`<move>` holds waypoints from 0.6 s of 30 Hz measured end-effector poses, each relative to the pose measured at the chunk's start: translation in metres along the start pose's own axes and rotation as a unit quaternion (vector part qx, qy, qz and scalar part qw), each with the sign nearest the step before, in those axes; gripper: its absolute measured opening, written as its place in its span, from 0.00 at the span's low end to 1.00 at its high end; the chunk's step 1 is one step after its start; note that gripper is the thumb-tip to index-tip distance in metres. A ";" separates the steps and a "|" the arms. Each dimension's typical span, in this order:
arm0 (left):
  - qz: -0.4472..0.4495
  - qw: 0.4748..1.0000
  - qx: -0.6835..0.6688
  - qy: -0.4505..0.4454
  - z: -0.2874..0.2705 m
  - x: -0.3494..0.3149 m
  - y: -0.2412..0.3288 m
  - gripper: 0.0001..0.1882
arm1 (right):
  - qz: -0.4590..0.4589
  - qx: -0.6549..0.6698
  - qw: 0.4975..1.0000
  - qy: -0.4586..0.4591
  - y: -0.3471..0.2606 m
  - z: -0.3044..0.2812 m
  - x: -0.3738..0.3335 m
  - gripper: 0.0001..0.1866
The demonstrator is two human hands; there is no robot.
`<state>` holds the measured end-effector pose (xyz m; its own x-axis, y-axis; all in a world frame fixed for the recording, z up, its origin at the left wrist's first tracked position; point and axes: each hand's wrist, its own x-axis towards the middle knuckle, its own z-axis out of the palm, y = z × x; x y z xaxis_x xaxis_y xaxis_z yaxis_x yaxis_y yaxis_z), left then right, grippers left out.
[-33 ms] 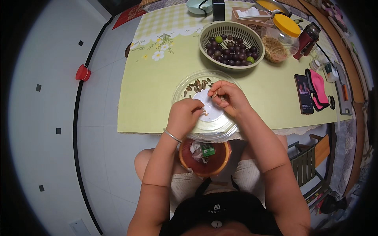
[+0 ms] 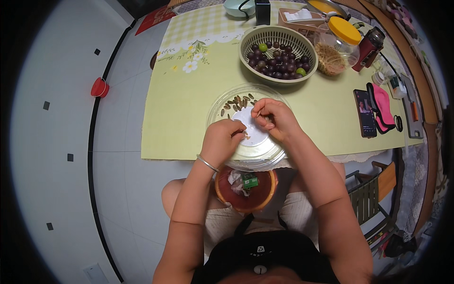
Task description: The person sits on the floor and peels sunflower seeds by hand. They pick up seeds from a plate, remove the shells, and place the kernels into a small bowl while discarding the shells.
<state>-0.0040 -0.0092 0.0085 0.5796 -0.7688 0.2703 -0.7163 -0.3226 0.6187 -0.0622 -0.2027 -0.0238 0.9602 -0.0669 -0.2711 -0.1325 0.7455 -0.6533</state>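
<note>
A round clear plastic tray lies at the table's near edge, with a white middle. Several dark brown seeds in their shells, much like sunflower seeds, are spread along its far left side. Over the tray's right half, my right hand pinches a small slim brown seed between thumb and fingers. My left hand, a silver bangle on its wrist, is closed at the fingertips over the left half. Whatever those fingers may hold is hidden. Small pale bits lie just beside them.
Beyond the tray stands a colander of dark grapes. To its right are a yellow-lidded jar and a dark red flask. A phone lies farther right, beside a pink-and-black item. Below the table edge sits a waste bin.
My fingers have shifted very slightly over the tray. The seeds and everything else on the table stay in place.
</note>
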 end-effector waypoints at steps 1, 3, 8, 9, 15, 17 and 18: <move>-0.006 1.000 -0.001 0.003 -0.001 0.000 0.001 0.07 | 0.009 -0.012 1.000 -0.010 0.001 -0.001 0.000 0.07; -0.068 0.995 -0.068 0.034 0.000 -0.001 0.002 0.08 | 0.021 -0.036 0.999 -0.007 0.003 0.001 -0.001 0.07; -0.176 0.915 -0.357 0.070 -0.006 0.000 0.012 0.09 | 0.067 -0.059 0.996 -0.013 0.011 0.019 -0.002 0.11; -0.073 0.952 -0.277 0.107 -0.004 0.004 0.008 0.09 | 0.081 -0.032 0.996 -0.017 0.011 0.018 -0.002 0.13; 0.006 0.988 0.038 0.153 0.001 0.011 -0.023 0.06 | 0.084 0.044 0.995 0.022 0.000 0.013 -0.003 0.14; 0.050 0.987 0.095 0.122 0.006 0.010 -0.022 0.07 | 0.064 0.061 0.996 0.010 -0.001 0.011 -0.004 0.10; 0.047 0.985 0.111 0.121 0.008 0.009 -0.022 0.07 | 0.062 0.071 0.996 -0.005 -0.001 0.011 -0.003 0.10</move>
<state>0.0143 -0.0137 -0.0085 0.5629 -0.6557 0.5033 -0.8232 -0.3894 0.4132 -0.0625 -0.1964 -0.0146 0.9411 0.0375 -0.3360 -0.2149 0.8334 -0.5091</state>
